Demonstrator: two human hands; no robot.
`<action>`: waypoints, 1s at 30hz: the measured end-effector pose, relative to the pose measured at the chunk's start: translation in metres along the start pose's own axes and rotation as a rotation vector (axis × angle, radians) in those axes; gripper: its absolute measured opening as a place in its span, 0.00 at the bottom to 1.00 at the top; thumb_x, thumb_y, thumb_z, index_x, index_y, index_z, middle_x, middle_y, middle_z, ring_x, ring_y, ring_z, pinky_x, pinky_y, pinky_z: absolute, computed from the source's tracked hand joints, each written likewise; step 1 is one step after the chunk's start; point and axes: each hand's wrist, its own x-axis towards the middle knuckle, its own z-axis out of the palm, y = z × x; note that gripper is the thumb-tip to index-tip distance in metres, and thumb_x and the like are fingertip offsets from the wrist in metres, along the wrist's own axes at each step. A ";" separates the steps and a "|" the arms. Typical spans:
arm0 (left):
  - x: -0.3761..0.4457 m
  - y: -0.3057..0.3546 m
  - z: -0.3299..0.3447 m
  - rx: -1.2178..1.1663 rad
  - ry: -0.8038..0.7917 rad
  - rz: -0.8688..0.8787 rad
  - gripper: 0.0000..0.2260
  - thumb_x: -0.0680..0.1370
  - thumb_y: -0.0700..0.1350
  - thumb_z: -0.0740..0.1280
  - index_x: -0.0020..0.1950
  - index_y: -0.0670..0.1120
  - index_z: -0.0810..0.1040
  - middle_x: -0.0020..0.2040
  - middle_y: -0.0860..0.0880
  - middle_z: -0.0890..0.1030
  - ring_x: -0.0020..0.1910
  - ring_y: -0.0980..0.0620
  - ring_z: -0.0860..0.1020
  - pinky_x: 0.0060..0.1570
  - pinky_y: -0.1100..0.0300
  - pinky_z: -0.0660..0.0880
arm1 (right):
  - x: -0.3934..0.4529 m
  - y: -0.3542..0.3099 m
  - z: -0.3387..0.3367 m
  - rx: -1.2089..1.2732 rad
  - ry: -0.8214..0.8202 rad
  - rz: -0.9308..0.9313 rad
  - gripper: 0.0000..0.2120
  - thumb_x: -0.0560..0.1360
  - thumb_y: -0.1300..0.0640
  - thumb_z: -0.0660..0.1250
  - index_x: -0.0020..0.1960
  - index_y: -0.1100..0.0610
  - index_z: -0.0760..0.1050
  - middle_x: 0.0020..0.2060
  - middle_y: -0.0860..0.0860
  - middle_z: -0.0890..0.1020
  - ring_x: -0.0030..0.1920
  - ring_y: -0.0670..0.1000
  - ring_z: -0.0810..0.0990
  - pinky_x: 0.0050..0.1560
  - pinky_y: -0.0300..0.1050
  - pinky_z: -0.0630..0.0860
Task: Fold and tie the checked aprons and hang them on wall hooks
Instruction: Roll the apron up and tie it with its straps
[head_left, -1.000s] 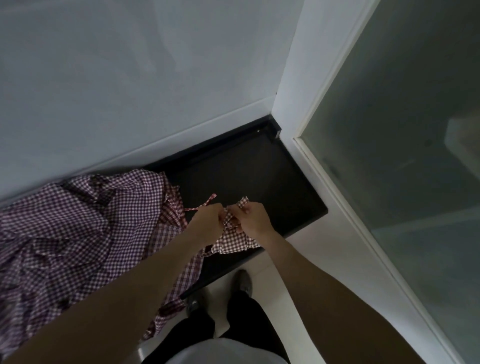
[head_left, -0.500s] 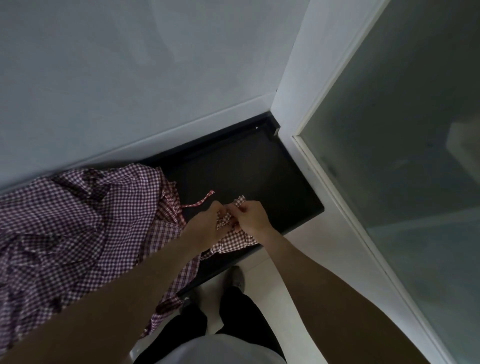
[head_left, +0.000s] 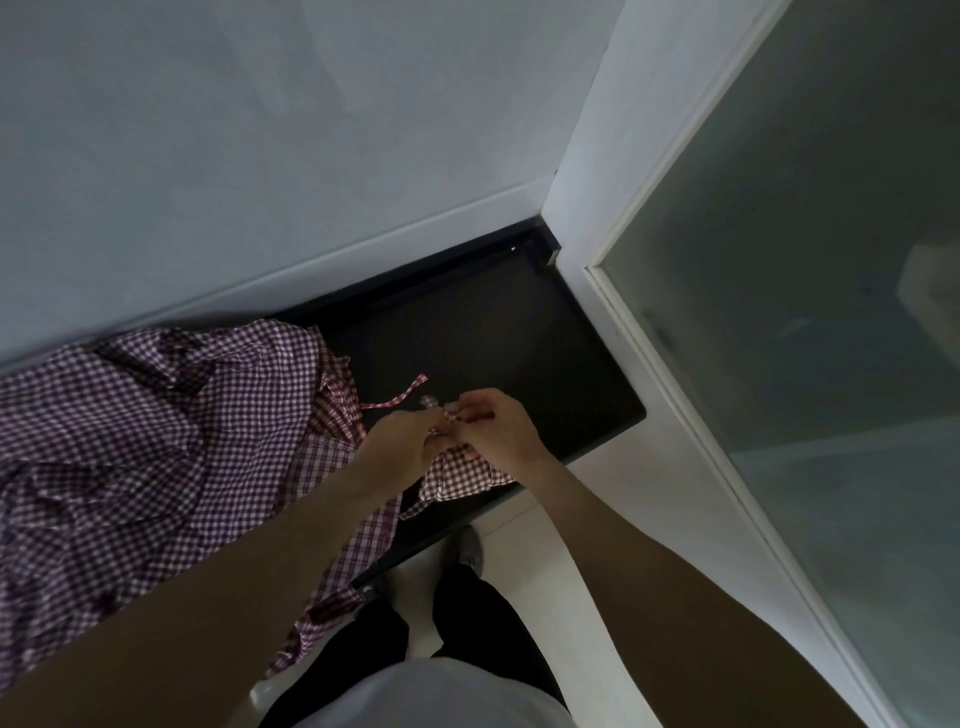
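Observation:
A small folded bundle of red-and-white checked apron (head_left: 457, 475) lies near the front edge of a black table (head_left: 498, 338). My left hand (head_left: 402, 447) and my right hand (head_left: 498, 426) meet just above it, both pinching its thin checked strap at the bundle's top. One loose end of the strap (head_left: 402, 395) trails up and to the left over the black surface. A big crumpled heap of purple-checked aprons (head_left: 156, 441) covers the table's left part and hangs over its front edge. No wall hooks are in view.
A pale wall (head_left: 260, 156) rises behind the table. A white door frame (head_left: 587, 197) and a frosted glass panel (head_left: 805, 312) close off the right side. My dark trousers and a shoe (head_left: 467, 545) stand on the white floor below the table edge.
My right hand has shifted slightly up and over the bundle, working the strap with the left hand. The bundle and the heap lie where they were.

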 end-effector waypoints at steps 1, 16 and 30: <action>0.000 0.000 -0.001 -0.030 0.006 -0.017 0.10 0.80 0.47 0.67 0.57 0.44 0.82 0.46 0.48 0.84 0.43 0.52 0.81 0.47 0.54 0.77 | -0.003 0.003 -0.001 -0.056 0.011 -0.049 0.21 0.71 0.61 0.76 0.62 0.55 0.75 0.54 0.48 0.78 0.48 0.44 0.80 0.43 0.31 0.78; -0.002 0.004 -0.002 -0.829 -0.320 -0.506 0.14 0.81 0.37 0.63 0.35 0.42 0.75 0.27 0.49 0.61 0.24 0.55 0.57 0.25 0.62 0.55 | -0.011 0.025 0.001 -0.350 0.055 -0.399 0.12 0.66 0.60 0.79 0.47 0.59 0.81 0.45 0.50 0.83 0.45 0.46 0.81 0.49 0.41 0.78; -0.002 0.015 0.009 -0.929 -0.188 -0.673 0.16 0.82 0.44 0.65 0.34 0.44 0.70 0.25 0.50 0.63 0.23 0.56 0.59 0.24 0.63 0.56 | -0.026 0.029 0.017 -0.479 0.233 -0.429 0.02 0.71 0.62 0.75 0.44 0.60 0.84 0.56 0.53 0.79 0.59 0.50 0.75 0.59 0.32 0.64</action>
